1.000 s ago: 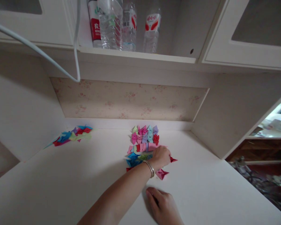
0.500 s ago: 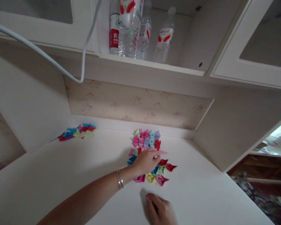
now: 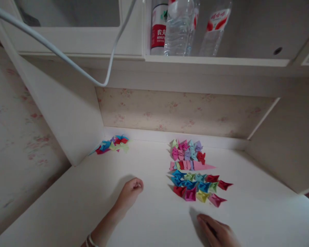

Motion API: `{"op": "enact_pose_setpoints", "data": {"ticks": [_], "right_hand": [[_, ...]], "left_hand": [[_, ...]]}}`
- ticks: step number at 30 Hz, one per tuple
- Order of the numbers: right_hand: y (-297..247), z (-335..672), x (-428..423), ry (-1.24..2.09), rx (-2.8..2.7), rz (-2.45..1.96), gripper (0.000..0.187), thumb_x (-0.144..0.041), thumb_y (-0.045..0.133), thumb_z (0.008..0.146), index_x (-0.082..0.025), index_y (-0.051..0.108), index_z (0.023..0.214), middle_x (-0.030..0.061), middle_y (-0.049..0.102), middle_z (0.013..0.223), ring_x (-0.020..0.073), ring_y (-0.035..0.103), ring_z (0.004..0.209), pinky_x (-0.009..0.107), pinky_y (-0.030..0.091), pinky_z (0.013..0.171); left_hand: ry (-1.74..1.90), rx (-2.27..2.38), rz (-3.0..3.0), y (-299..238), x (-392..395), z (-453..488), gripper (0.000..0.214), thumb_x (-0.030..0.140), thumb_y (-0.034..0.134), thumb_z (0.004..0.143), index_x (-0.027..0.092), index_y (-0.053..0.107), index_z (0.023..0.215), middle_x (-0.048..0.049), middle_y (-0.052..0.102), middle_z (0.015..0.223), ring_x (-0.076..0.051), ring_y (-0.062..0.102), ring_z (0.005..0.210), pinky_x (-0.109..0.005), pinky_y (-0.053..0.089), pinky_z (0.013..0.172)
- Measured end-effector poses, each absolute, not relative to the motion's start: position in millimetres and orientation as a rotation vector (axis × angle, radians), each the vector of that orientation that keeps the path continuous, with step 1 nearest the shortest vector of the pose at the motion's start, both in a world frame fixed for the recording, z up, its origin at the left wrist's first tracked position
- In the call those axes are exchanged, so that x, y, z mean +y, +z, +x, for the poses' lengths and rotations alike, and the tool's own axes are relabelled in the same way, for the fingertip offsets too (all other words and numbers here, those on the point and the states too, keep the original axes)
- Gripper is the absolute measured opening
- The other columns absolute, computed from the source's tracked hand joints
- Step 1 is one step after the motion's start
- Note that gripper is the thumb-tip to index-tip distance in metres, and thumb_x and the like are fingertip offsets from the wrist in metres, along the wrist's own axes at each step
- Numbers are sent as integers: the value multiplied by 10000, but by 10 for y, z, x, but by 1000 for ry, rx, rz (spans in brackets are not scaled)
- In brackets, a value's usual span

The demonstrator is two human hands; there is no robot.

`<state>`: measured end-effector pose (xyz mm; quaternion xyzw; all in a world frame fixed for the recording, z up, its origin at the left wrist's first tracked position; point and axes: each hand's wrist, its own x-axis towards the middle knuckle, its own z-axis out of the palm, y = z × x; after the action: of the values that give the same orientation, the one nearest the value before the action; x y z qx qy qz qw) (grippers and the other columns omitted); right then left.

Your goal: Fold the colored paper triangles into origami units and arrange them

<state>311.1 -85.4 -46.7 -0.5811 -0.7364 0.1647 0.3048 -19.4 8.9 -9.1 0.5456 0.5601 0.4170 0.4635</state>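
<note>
My left hand (image 3: 132, 188) is over the white desktop (image 3: 154, 216), left of the folded papers, with its fingers curled and nothing visible in them. Near the front, my right hand (image 3: 216, 230) rests closed, thumb against the fingers, and no object shows in it. Between the hands and the back wall lie rows of colourful origami pieces: a back cluster (image 3: 187, 151) in pink, green, blue and purple, a middle strip (image 3: 190, 165) ending in a long pink point, and front rows (image 3: 195, 187) in blue, green, red, yellow and pink.
A separate pile of folded papers (image 3: 112, 144) sits in the back left corner. Overhead, a shelf (image 3: 221, 61) holds several plastic bottles (image 3: 179, 32). A white cable (image 3: 67, 60) hangs down in front of the cabinet. Side panels (image 3: 64, 103) bound the desktop.
My left hand has moved left, off the origami rows, uncovering the middle strip and front rows. My right hand stays closed near the front. The camera view has turned left.
</note>
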Motion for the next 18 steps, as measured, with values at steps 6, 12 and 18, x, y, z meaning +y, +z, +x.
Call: {"op": "enact_pose_setpoints", "data": {"ticks": [6, 12, 18], "right_hand": [[-50, 2165, -439, 790, -1912, -1449, 348, -440, 434, 914, -229, 694, 817, 14, 687, 713, 177, 642, 653, 234, 486, 590], [27, 1040, 596, 866, -1819, -1341, 412, -420, 377, 931, -138, 671, 873, -3, 600, 601, 133, 560, 577, 221, 420, 538], [-42, 105, 1566, 799, -2009, -1312, 248, -281, 461, 924, -151, 668, 886, 15, 680, 824, 139, 629, 783, 262, 485, 733]], "left_hand": [[990, 1371, 1163, -135, 151, -312, 71, 151, 456, 562, 199, 501, 591, 72, 369, 517, -82, 287, 457, -216, 201, 463], [984, 1338, 1245, -187, 212, -319, 135, 97, 438, 551, 199, 522, 575, 45, 443, 516, -111, 409, 514, -232, 266, 489], [929, 1380, 1356, -315, 262, -275, 152, 78, 452, 598, 198, 538, 559, 28, 512, 523, -123, 469, 531, -232, 317, 513]]}}
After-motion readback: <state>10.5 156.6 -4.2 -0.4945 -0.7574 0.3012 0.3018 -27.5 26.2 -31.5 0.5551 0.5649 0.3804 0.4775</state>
